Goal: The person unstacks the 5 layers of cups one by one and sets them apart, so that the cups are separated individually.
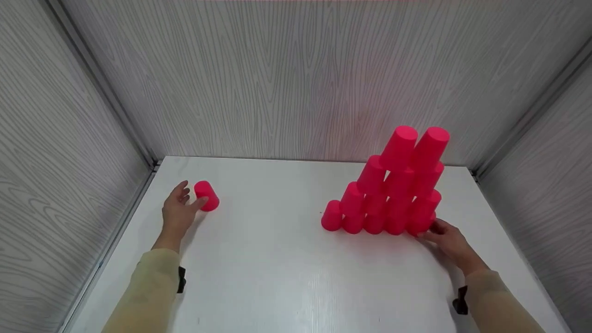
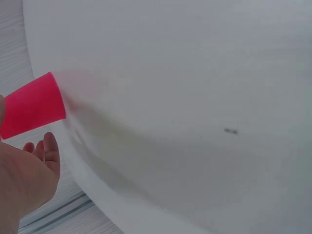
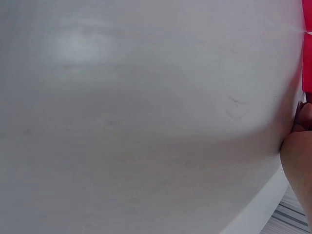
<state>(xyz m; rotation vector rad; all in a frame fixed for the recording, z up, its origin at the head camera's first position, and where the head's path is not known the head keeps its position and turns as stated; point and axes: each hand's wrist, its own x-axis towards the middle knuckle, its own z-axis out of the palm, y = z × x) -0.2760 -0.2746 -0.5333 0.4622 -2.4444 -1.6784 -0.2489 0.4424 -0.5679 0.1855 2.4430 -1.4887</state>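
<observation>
On the far left of the table (image 1: pixel 259 277), the left hand (image 1: pixel 177 212) stands loosely open beside a lone cup (image 1: pixel 208 190), thumb at its side, without a firm hold; an uneven squeeze could tip it. Rightward, the right hand (image 1: pixel 449 239) meets the stack's (image 1: pixel 398 185) right base; whether it grips, I cannot tell. A nudge there could topple the upper rows.

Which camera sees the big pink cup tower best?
The head view, because it shows all four levels of the cup tower together. The right wrist view catches only a bit at its right edge, and the left wrist view shows none of it.
</observation>
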